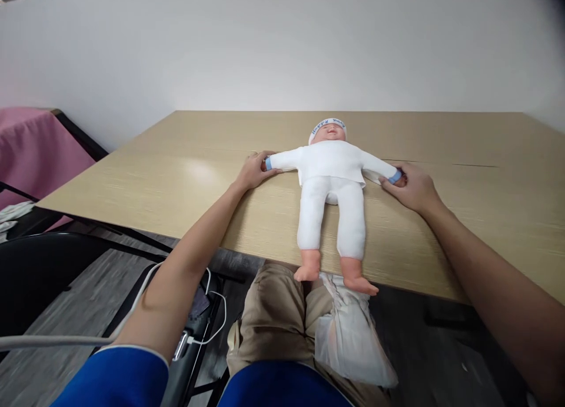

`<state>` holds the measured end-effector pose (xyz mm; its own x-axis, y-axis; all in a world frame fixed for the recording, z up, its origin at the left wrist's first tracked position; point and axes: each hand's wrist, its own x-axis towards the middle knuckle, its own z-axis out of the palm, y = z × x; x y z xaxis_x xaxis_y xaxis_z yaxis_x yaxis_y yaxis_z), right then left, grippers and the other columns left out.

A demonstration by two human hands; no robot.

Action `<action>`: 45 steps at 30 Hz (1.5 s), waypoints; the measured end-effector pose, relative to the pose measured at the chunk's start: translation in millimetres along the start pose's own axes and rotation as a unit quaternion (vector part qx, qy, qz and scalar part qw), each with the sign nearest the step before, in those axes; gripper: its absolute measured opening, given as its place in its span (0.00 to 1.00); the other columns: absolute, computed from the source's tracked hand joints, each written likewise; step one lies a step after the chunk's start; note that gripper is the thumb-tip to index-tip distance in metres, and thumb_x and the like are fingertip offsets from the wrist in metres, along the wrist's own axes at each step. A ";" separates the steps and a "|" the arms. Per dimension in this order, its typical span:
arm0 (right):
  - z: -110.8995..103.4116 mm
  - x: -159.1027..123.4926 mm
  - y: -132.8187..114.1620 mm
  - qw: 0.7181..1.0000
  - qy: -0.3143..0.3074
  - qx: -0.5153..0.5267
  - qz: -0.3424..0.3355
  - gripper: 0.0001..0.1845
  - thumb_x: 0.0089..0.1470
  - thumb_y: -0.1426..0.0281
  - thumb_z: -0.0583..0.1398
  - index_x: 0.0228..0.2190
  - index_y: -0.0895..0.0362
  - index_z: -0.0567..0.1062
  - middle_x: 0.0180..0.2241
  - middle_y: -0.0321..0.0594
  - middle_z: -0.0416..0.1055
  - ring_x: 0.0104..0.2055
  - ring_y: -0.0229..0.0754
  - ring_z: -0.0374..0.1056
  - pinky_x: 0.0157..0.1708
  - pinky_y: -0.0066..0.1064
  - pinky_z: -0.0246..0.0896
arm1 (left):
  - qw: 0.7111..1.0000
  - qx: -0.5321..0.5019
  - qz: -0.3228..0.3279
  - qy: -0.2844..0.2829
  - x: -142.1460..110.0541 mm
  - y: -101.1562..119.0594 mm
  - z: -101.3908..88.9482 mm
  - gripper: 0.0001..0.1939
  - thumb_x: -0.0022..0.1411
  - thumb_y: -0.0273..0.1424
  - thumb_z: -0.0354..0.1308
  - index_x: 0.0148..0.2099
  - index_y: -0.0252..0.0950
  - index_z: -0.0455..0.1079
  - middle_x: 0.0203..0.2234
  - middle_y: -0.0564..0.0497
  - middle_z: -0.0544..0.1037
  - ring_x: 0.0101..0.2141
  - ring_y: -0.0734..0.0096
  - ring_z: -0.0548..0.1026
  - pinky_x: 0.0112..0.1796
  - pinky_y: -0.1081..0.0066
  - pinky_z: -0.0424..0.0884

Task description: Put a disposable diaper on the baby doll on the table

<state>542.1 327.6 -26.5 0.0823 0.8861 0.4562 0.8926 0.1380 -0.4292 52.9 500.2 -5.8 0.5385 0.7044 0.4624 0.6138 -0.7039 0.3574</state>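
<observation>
A baby doll [332, 160] in a white long-sleeved top and white trousers lies on its back on the wooden table [154, 177]. A white headband [329, 124] with blue lettering circles its head. Both its arms are stretched out sideways, with blue cuffs at the wrists. My left hand [256, 170] is closed around the doll's hand and cuff on the left. On the other side, my right hand [412, 188] grips the opposite cuff and hand. The doll's bare feet reach past the table's near edge. A white diaper [353, 336] rests on my lap below them.
Behind the table stands a white wall [282, 48]. A pink cloth [35, 154] hangs over a chair at the left, near a black chair [48, 272]. A white cable [132, 301] runs by my left arm to a device on a dark seat.
</observation>
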 end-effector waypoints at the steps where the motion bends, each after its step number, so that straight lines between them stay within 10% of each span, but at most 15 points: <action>1: 1.2 3.9 1.4 1.000 0.000 -0.001 -0.004 0.33 0.65 0.42 0.59 0.58 0.51 0.79 0.53 0.54 0.82 0.48 0.63 0.72 0.51 0.53 0.66 | 1.000 -0.003 -0.002 0.004 3.6 -2.5 1.1 0.38 0.66 0.62 0.64 0.67 0.42 0.72 0.52 0.43 0.84 0.51 0.49 0.77 0.58 0.54 0.66; 20: 38.6 94.7 45.5 0.998 0.022 -0.031 -0.047 0.35 0.69 0.41 0.55 0.61 0.51 0.79 0.56 0.54 0.82 0.56 0.65 0.70 0.62 0.57 0.62 | 1.000 -0.013 -0.010 0.024 71.5 -62.7 22.5 0.32 0.68 0.57 0.65 0.66 0.46 0.74 0.56 0.44 0.84 0.52 0.47 0.78 0.54 0.53 0.74; 45: 61.3 120.5 78.4 0.997 0.052 -0.034 -0.049 0.29 0.62 0.49 0.65 0.57 0.52 0.80 0.52 0.51 0.83 0.53 0.63 0.76 0.59 0.58 0.68 | 0.999 -0.010 -0.014 0.027 96.1 -71.3 24.0 0.37 0.62 0.61 0.68 0.64 0.45 0.75 0.57 0.45 0.84 0.54 0.49 0.78 0.57 0.53 0.73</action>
<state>594.9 472.3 -53.0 0.0365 0.8183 0.5736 0.9263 0.1878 -0.3267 74.8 620.3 -6.2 0.4885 0.7189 0.4944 0.6162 -0.6855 0.3878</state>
